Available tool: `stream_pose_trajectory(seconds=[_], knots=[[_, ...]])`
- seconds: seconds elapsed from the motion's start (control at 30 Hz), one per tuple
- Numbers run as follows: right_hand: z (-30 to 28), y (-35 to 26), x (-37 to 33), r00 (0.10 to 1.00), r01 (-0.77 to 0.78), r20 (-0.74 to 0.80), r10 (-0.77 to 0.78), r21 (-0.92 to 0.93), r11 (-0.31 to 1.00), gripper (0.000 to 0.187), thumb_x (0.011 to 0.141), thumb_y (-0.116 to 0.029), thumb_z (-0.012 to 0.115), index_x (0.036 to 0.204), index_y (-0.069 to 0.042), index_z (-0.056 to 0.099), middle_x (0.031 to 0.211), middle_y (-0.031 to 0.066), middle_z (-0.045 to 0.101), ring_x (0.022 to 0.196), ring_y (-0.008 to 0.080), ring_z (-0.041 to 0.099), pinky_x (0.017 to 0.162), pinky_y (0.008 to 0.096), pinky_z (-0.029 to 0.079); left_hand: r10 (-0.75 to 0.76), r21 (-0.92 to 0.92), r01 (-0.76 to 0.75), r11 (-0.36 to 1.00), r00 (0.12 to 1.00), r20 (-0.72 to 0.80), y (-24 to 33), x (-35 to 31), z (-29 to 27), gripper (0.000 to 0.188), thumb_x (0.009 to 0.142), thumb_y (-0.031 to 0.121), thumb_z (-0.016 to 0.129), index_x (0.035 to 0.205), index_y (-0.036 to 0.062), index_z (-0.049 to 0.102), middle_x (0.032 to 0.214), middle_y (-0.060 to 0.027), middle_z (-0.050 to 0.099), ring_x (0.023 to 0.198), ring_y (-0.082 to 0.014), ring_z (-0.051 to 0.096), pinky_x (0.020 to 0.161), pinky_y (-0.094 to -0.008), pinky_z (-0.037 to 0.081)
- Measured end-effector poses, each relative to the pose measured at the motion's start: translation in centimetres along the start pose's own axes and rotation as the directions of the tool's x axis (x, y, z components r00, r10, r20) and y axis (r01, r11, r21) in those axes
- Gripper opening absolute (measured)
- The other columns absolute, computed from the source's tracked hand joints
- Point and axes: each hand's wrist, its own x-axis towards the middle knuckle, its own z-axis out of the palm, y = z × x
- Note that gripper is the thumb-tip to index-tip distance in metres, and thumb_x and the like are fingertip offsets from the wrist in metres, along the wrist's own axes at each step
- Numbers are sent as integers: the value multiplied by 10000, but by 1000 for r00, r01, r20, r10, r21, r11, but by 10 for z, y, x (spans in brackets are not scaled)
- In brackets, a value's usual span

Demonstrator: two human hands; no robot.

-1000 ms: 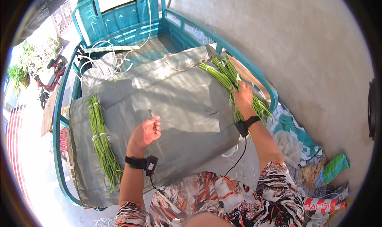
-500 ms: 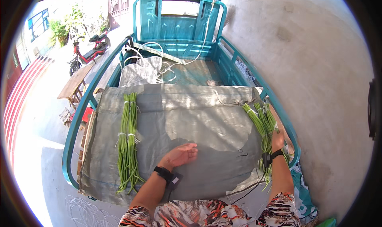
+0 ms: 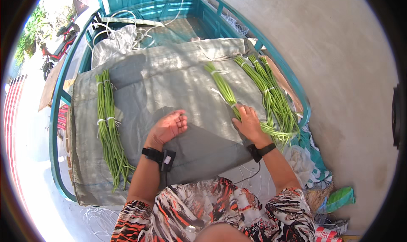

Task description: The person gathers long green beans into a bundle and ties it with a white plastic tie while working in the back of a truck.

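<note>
My right hand [image 3: 248,122] is closed round the middle of a tied bundle of long green beans [image 3: 221,86]. Its bound end points away from me and the loose tails trail right, toward the other bundles. Several such bundles of long beans [image 3: 270,89] lie side by side at the right edge of the grey cloth [image 3: 178,81]. Two more bean bundles [image 3: 111,127], bound with white ties, lie at the left. My left hand [image 3: 168,126] hovers over the cloth between them, palm turned up, fingers loosely bent and holding nothing.
The cloth covers the rear of a teal cargo-bed vehicle with side rails [image 3: 292,83]. Clear plastic sheeting [image 3: 113,45] and white strapping sit in the bed. Bags [image 3: 311,157] lie beside the right rear corner; wire loops [image 3: 99,221] are on the ground at left. A red scooter [image 3: 59,49] stands far left.
My right hand has moved left from the right-hand bundles, bringing one bean bundle over the cloth. My left hand stays raised and empty. The whole view has shifted and tilted downward.
</note>
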Motion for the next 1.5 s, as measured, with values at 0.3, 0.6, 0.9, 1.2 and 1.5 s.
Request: stream_pose_trajectory(seconds=[0.3, 0.6, 0.9, 1.2, 1.5], knots=[[-3, -19, -26, 996, -92, 9, 91, 85, 992, 490, 779, -151, 627, 1237, -75, 470, 1177, 138, 539, 1090, 323, 491, 930, 423, 368, -20, 3, 20, 1000, 998, -57, -2, 1, 4, 272, 909, 162, 535, 1141, 30, 479, 962, -99, 585, 873, -204, 586, 788, -360, 515], [4, -51, 22, 980, -52, -190, 54, 13, 999, 207, 736, -87, 638, 940, -113, 621, 951, 64, 580, 908, 294, 539, 810, 415, 431, -10, 10, 10, 1000, 1000, 9, -3, 1, 3, 281, 882, 177, 576, 1123, 46, 514, 973, -82, 577, 887, -191, 569, 808, -342, 501], [32, -41, 43, 999, -43, -20, 39, -244, 969, 109, 773, -147, 614, 879, -160, 638, 903, 53, 555, 894, 267, 546, 768, 399, 454, 14, 3, -14, 1000, 1000, 11, -4, 2, 3, 271, 892, 170, 553, 1122, 32, 516, 975, -93, 595, 878, -216, 591, 805, -362, 514], [-7, -42, 65, 933, -346, -83, 351, 71, 936, 128, 844, -213, 567, 880, -101, 617, 894, 119, 634, 828, 284, 608, 726, 381, 466, -3, -2, 3, 1000, 1000, -23, 1, 0, 1, 251, 893, 149, 545, 1112, 33, 506, 957, -92, 603, 857, -214, 601, 784, -361, 526], [-35, -23, 93, 927, -262, -16, 375, 687, 678, 134, 880, -134, 536, 928, -9, 549, 821, 59, 611, 660, 108, 601, 514, 223, 473, -9, 15, 8, 1000, 1000, 8, -1, 5, 1, 245, 893, 151, 555, 1108, 42, 515, 959, -81, 618, 846, -202, 615, 800, -357, 525]])
